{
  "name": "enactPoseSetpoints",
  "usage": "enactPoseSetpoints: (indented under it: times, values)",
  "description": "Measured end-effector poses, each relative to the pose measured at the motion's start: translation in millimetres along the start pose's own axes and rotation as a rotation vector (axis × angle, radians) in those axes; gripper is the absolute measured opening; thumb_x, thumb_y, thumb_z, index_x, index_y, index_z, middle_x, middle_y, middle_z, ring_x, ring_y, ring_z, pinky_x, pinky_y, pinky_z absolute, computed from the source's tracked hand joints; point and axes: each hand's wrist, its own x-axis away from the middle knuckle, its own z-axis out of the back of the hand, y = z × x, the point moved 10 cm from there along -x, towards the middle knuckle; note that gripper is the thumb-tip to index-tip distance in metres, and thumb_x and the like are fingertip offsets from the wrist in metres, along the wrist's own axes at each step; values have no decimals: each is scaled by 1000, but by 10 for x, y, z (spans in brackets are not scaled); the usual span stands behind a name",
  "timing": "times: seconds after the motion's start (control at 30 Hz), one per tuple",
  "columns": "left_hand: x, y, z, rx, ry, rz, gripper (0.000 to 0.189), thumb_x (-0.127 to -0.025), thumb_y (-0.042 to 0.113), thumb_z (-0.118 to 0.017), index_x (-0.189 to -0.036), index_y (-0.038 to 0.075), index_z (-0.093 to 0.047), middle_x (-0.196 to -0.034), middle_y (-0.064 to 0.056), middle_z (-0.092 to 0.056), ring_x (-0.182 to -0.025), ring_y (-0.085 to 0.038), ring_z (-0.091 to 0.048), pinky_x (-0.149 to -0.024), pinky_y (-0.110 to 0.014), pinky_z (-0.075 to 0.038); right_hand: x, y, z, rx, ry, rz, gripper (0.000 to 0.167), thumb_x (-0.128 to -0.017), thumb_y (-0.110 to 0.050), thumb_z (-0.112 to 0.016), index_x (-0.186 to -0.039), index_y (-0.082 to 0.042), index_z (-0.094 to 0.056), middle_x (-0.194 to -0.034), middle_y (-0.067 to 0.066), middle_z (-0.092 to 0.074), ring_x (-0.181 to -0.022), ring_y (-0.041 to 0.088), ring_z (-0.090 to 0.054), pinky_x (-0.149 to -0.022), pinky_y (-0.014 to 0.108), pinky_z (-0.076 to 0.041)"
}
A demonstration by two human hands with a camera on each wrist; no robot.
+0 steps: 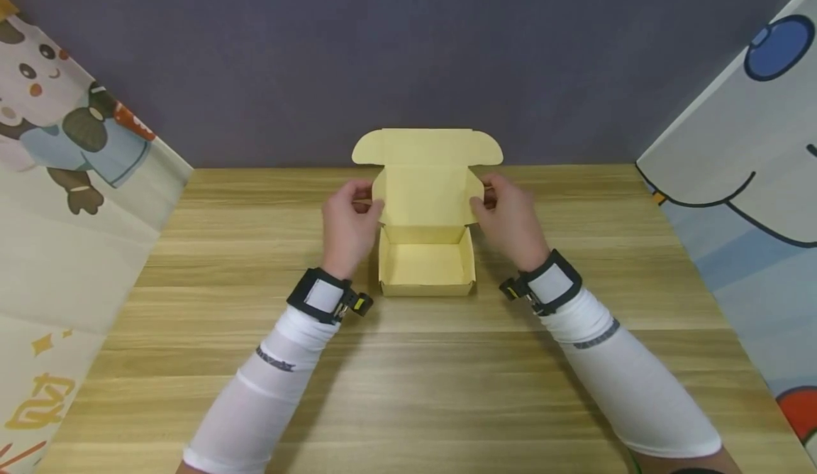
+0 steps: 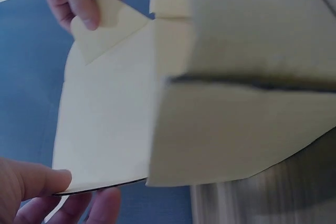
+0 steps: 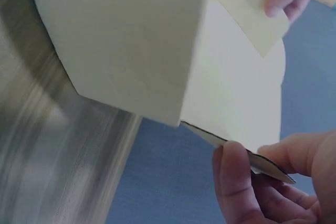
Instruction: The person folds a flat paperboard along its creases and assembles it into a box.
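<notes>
A pale yellow cardboard box [image 1: 428, 265] stands on the table with its lid [image 1: 426, 194] raised at the back. Rounded tabs stick out on both sides of the lid's top edge. On the left, my left hand [image 1: 349, 226] pinches the lid's left side flap [image 1: 379, 194] between thumb and fingers. My right hand [image 1: 513, 222] pinches the right side flap [image 1: 476, 191] in the same way. In the left wrist view the thumb [image 2: 62, 180] lies on the inner face of the cardboard, fingers behind. The box's inside holds nothing visible.
The wood-grain table [image 1: 421, 382] extends around the box. Behind it rises a dark blue-grey wall [image 1: 408, 55]. Panels with cartoon prints flank the table, one at the left [image 1: 76, 197] and one at the right [image 1: 734, 176].
</notes>
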Motion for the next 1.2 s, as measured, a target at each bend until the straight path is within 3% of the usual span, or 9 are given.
enactPoseSetpoints:
  times: [0.23, 0.57, 0.8, 0.97, 1.2]
  values:
    - [104, 23, -5, 1, 50, -36, 28, -87, 4, -68, -115, 3, -63, -111, -12, -67, -83, -22, -66, -69, -29, -58, 103, -91, -56, 3, 65, 64, 26, -94, -13, -57, -116, -1, -57, -100, 14, -69, -88, 22, -67, -72, 36, -58]
    - [183, -31, -35, 39, 87, -60, 26, -86, 1, -68, -110, 2, -60, -107, -12, -65, -90, -21, -68, -71, -27, -58, 189, -122, -139, -25, 94, 103, 26, -94, -9, -58, -118, 0, -51, -108, 16, -65, -93, 23, -65, -73, 37, -59]
    - [216, -64, -73, 69, 85, -80, 26, -84, -4, -68, -107, -1, -58, -105, -15, -62, -96, -23, -64, -77, -24, -58, 257, -148, -194, -17, 108, 163, 29, -93, -8, -60, -119, -1, -48, -109, 20, -62, -91, 26, -67, -73, 36, -59]
    - [233, -118, -105, 87, 72, -82, 28, -82, -7, -69, -106, -2, -56, -108, -15, -59, -102, -28, -62, -81, -22, -57, 283, -125, -222, -42, 119, 173, 30, -92, -7, -63, -117, -1, -48, -110, 20, -60, -99, 31, -65, -75, 36, -59]
    - [264, -154, -152, 83, 40, -95, 29, -80, -7, -72, -104, -3, -55, -111, -14, -57, -104, -29, -62, -84, -22, -56, 333, -106, -236, -35, 124, 187, 32, -89, -5, -67, -115, 1, -49, -109, 18, -60, -103, 30, -63, -86, 37, -57]
